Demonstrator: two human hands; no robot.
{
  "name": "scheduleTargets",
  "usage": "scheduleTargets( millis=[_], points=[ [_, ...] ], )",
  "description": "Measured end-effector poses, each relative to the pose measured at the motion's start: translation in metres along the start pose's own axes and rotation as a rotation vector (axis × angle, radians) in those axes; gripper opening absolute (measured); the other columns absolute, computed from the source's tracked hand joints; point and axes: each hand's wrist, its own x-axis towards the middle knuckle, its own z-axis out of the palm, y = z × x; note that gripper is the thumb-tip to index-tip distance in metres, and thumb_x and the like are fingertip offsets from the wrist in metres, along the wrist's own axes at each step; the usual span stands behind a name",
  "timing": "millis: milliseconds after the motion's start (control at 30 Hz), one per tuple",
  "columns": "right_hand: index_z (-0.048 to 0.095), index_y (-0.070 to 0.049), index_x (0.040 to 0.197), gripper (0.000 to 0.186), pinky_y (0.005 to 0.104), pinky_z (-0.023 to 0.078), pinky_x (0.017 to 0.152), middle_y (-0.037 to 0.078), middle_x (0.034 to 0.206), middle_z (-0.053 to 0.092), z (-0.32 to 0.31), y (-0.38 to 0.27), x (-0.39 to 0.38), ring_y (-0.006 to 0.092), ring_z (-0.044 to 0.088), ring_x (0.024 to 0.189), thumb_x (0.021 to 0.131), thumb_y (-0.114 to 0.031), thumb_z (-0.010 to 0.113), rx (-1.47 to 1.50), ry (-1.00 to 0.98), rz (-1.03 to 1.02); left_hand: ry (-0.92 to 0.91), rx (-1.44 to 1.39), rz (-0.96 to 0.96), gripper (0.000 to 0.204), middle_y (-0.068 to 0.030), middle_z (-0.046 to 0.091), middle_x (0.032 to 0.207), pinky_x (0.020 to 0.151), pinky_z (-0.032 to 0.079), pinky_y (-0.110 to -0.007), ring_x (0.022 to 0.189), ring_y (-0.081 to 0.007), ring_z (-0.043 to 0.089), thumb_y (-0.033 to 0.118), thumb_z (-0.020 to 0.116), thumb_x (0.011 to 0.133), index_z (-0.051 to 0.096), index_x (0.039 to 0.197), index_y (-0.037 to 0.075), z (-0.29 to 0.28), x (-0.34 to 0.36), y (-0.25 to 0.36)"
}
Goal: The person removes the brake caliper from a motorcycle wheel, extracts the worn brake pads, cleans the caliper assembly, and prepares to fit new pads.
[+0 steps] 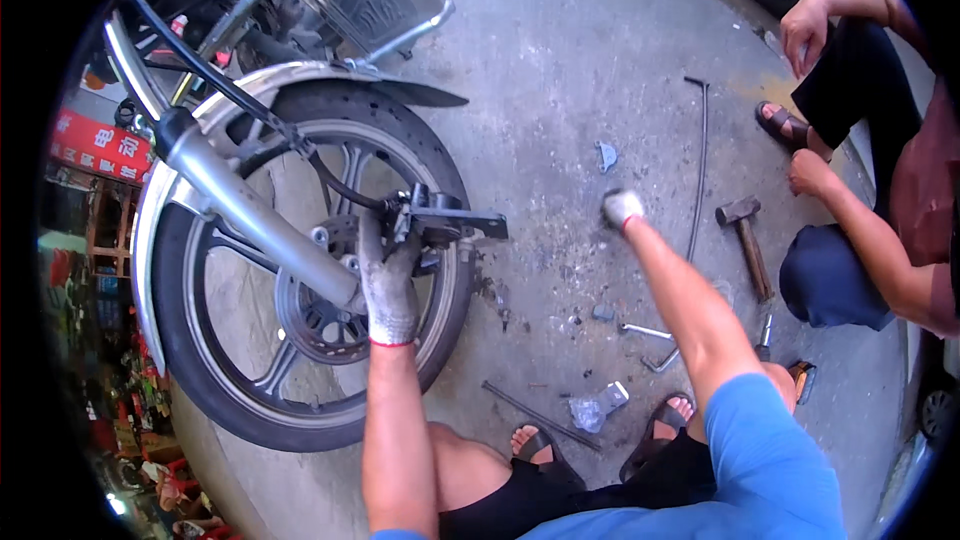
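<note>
My left hand (pixel 388 285), in a grey-white work glove with a red cuff, grips a dark brake caliper (pixel 445 222) with a flat metal bracket. The caliper hangs on a black hose (pixel 335 185) beside the brake disc (pixel 292 325) and the spoked front wheel (pixel 455 310). My right hand (pixel 622 208), gloved the same way, is held out over the concrete floor with its fingers curled closed. Whatever those fingers hold, if anything, is hidden. Just beyond it lies a small blue-grey piece (pixel 606 157). The silver fork leg (pixel 265 210) slants down to the wheel's hub.
A hammer (pixel 745 240), a long bent bar (pixel 700 160), an L-shaped wrench (pixel 645 331), a thin rod (pixel 540 415) and a clear plastic bag (pixel 588 414) lie on the floor. A person (pixel 920 180) crouches at the right. A metal basket (pixel 375 0) stands behind the wheel.
</note>
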Motion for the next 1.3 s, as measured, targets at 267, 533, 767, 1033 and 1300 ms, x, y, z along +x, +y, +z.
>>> scheduleTargets(
  millis=[267, 533, 767, 1033, 1300],
  points=[
    [0.049, -0.014, 0.135, 0.053, 0.0461, 0.045, 0.101, 0.022, 0.137, 0.052, -0.011, -0.080, 0.031, 0.0420, 0.053, 0.122, 0.087, -0.038, 0.050, 0.008, 0.035, -0.082, 0.115, 0.040, 0.022, 0.050, -0.0140, 0.054, 0.130, 0.098, 0.046, -0.036, 0.115, -0.0224, 0.057, 0.006, 0.055, 0.091, 0.042, 0.139, 0.001, -0.034, -0.023, 0.003],
    [0.058, -0.010, 0.127, 0.039, 0.0448, 0.047, 0.097, 0.018, 0.125, 0.061, 0.004, -0.092, 0.033, 0.0347, 0.056, 0.119, 0.093, -0.020, 0.044, -0.289, 0.101, -0.239, 0.000, 0.345, 0.103, 0.067, -0.0182, 0.051, 0.138, 0.103, 0.042, -0.042, 0.124, -0.0301, 0.054, 0.030, 0.058, 0.092, 0.033, 0.148, 0.002, -0.061, 0.000, -0.017],
    [0.043, -0.025, 0.144, 0.058, 0.0437, 0.041, 0.108, 0.013, 0.156, 0.030, 0.001, -0.086, 0.010, 0.0361, 0.043, 0.134, 0.088, -0.012, 0.047, -0.305, 0.122, -0.432, 0.062, 0.460, 0.071, 0.060, -0.0165, 0.056, 0.129, 0.093, 0.048, -0.035, 0.107, -0.0237, 0.061, 0.016, 0.053, 0.095, 0.032, 0.149, 0.003, -0.055, 0.010, -0.020],
    [0.059, -0.006, 0.122, 0.037, 0.0470, 0.046, 0.100, 0.018, 0.130, 0.058, -0.003, -0.080, 0.016, 0.0372, 0.055, 0.121, 0.093, -0.020, 0.042, -0.283, 0.035, -0.469, 0.072, 0.623, 0.102, 0.052, -0.0144, 0.053, 0.137, 0.106, 0.038, -0.031, 0.125, -0.0202, 0.051, 0.005, 0.057, 0.091, 0.045, 0.142, 0.000, -0.044, 0.017, -0.022],
    [0.058, -0.004, 0.123, 0.037, 0.0461, 0.048, 0.096, 0.024, 0.118, 0.063, 0.003, -0.053, 0.035, 0.0394, 0.061, 0.111, 0.089, -0.016, 0.048, -0.030, 0.120, -0.215, 0.125, 0.554, 0.092, 0.053, -0.0161, 0.049, 0.139, 0.101, 0.046, -0.034, 0.125, -0.0234, 0.051, 0.004, 0.058, 0.090, 0.044, 0.141, -0.001, -0.049, 0.028, -0.035]
  ],
)
